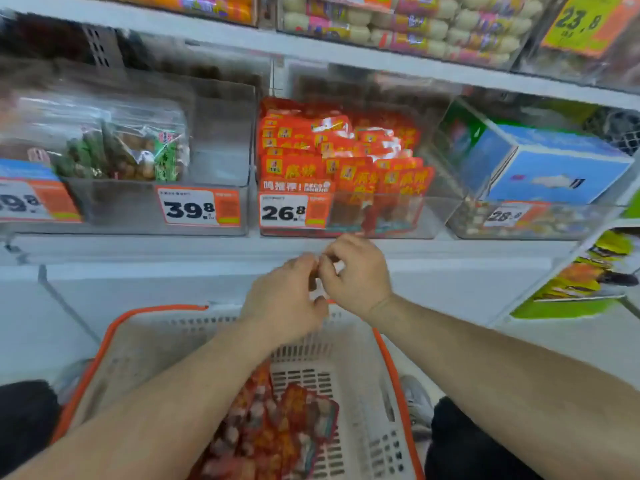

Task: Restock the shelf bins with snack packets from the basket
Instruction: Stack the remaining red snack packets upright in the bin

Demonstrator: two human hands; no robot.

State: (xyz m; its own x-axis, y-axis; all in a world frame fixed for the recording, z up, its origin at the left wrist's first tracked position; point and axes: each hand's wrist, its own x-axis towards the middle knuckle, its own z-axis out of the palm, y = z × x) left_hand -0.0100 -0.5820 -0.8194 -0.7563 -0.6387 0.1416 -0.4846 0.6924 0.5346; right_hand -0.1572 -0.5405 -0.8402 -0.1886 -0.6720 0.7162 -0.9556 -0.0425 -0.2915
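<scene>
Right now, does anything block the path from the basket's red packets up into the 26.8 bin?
Nothing visible does. Both hands hover between the red packets in the basket and the open-topped 26.8 bin, already nearly full.

Hands: 2, left hand, right hand
Basket: 1
Clear bins, mid shelf: 4 – approx, leftmost cut off
Price tags: 4 on mid shelf
Red packets: too many to count

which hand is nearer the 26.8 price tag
Right. The right hand sits just below the 26.8 price tag, slightly to its right; the left hand is lower, over the basket rim.
</scene>
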